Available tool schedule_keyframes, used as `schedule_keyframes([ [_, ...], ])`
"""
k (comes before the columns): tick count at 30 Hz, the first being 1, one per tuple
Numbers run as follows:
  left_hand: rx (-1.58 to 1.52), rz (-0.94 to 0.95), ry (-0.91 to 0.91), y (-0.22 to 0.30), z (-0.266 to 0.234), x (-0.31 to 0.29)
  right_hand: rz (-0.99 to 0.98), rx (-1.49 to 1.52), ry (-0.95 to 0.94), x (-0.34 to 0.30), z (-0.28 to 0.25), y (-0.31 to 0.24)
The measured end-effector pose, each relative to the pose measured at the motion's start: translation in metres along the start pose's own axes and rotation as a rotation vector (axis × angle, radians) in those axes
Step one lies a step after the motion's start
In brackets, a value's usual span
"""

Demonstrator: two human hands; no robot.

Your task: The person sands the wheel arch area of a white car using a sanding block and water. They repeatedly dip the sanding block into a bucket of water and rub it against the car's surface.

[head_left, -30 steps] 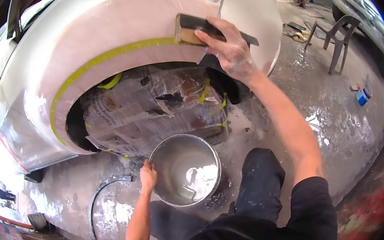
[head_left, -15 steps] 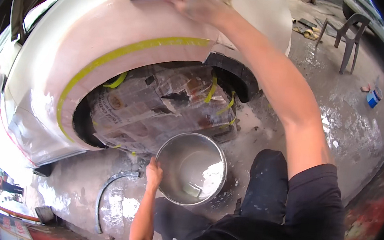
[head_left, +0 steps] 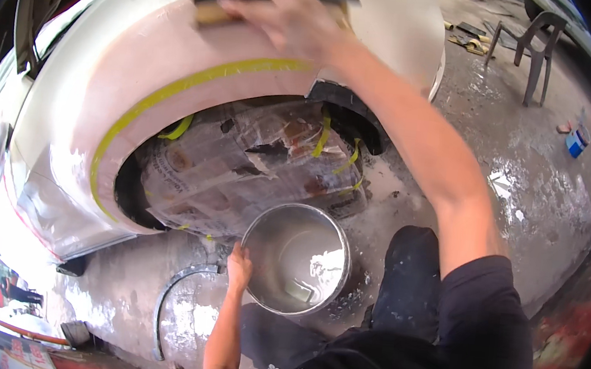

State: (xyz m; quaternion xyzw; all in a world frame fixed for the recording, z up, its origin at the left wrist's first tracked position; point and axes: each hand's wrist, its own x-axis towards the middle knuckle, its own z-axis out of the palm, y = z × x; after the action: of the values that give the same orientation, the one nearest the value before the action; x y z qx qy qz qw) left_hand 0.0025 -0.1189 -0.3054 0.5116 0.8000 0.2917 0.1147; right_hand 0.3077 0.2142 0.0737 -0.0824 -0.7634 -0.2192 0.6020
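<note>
My right hand [head_left: 291, 18] is wrapped over a long sanding block [head_left: 221, 5], black along the top and tan below. The block lies against the pale fender [head_left: 160, 33] of a car, above the wheel arch. Motion blurs the hand and block a little. Yellow-green masking tape [head_left: 169, 88] curves along the arch over a pinkish sanded band. Down at the lower middle, my left hand [head_left: 238, 268] grips the rim of a round metal bucket [head_left: 282, 244] between my knees. Cloudy water and a small pale rectangular piece [head_left: 297, 290] show inside it.
Newspaper [head_left: 239, 171] held with tape covers the wheel. A curved grey strip [head_left: 166, 308] lies on the wet floor [head_left: 475, 117], left of the bucket. At the right are a plastic chair [head_left: 536, 55] and a blue-and-white can [head_left: 576, 143]. A small dark bucket [head_left: 76, 333] stands lower left.
My right hand and the sanding block have moved down the fender, closer to the taped arch. My left hand keeps its grip on the bucket's rim. The whole view has shifted slightly.
</note>
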Motion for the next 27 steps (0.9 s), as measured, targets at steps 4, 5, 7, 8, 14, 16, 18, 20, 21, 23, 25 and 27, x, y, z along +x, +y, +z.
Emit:
schedule_keyframes([
  [4,0.033,-0.051,-0.026,0.005,-0.008,-0.005,-0.048,-0.007,-0.034,-0.041,-0.027,-0.022],
  [5,0.044,-0.024,-0.024,0.009,-0.007,0.000,-0.043,-0.019,-0.049,-0.034,-0.033,-0.013],
  [7,0.075,0.022,-0.024,0.016,-0.003,0.007,0.024,-0.041,-0.031,0.003,-0.015,0.013],
  [8,0.060,0.012,-0.023,0.017,0.001,0.007,0.046,-0.054,-0.031,0.016,-0.016,0.017],
  [14,0.080,-0.045,-0.001,-0.002,0.000,0.000,0.127,0.005,-0.066,-0.085,-0.047,-0.036],
  [16,0.108,-0.042,-0.021,0.004,-0.002,0.001,0.015,0.028,0.030,-0.051,-0.038,-0.010],
  [18,0.117,-0.006,-0.033,0.013,0.000,0.011,0.077,-0.006,0.001,-0.010,-0.028,0.033],
  [20,0.065,-0.029,-0.019,0.004,0.003,0.011,0.133,-0.024,0.033,-0.006,-0.020,0.028],
  [21,0.088,-0.012,-0.013,-0.003,0.006,0.009,0.124,-0.010,0.050,-0.023,-0.026,0.019],
  [23,0.102,-0.053,-0.040,-0.004,-0.003,0.002,0.096,0.026,0.093,-0.064,-0.038,-0.020],
  [25,0.102,-0.059,-0.029,0.002,-0.003,-0.001,0.077,0.036,0.063,-0.077,-0.043,-0.022],
  [27,0.121,-0.032,0.010,0.005,-0.004,0.000,0.048,-0.036,0.037,-0.058,-0.033,0.002],
])
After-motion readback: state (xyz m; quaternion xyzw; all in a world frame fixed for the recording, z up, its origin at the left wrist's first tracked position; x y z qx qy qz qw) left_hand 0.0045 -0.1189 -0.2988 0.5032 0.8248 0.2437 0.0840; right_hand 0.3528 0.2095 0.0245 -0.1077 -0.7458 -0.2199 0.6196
